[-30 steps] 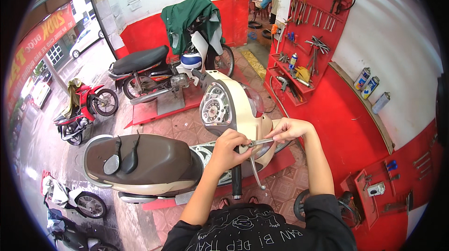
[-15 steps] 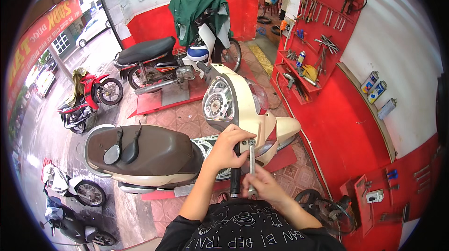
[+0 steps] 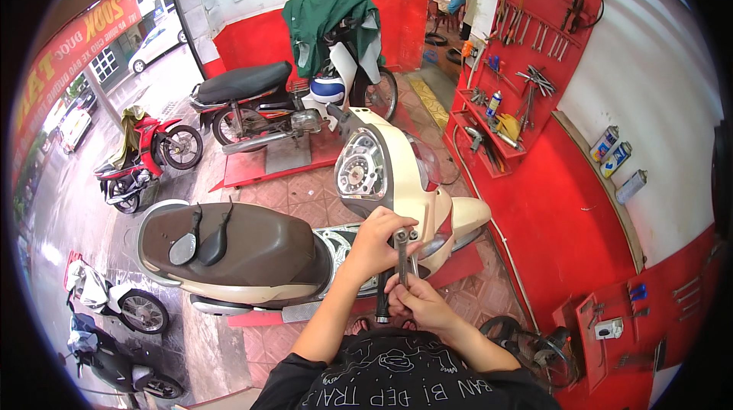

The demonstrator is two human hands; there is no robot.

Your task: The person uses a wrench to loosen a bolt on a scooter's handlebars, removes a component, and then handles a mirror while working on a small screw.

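In front of me stands a cream scooter point(image 3: 401, 173) with a round instrument cluster. My right hand point(image 3: 420, 301) is closed around the lower part of a metal wrench point(image 3: 402, 257), whose ringed head lies over the right handlebar's inner end. A second shiny shaft shows just beside the wrench. Curled against the wrench head and handlebar is my left hand point(image 3: 372, 242); what its fingers grip is hidden. The black handlebar grip point(image 3: 382, 303) points toward me between my hands. Two detached mirrors, one with its glass up point(image 3: 182, 250), the other dark point(image 3: 212, 248), lie on the brown seat point(image 3: 267, 238).
A red tool board point(image 3: 538, 36) with wrenches hangs at the right, above a red shelf point(image 3: 489, 127) of tools. Spray cans point(image 3: 615, 158) stand on a ledge. Behind the scooter, a motorbike point(image 3: 259, 104) with a green cover sits on a red platform. More motorbikes stand at left.
The wrench has swung leftward and its head has lifted toward me. My right hand has risen slightly along it. My left hand stays at the handlebar.
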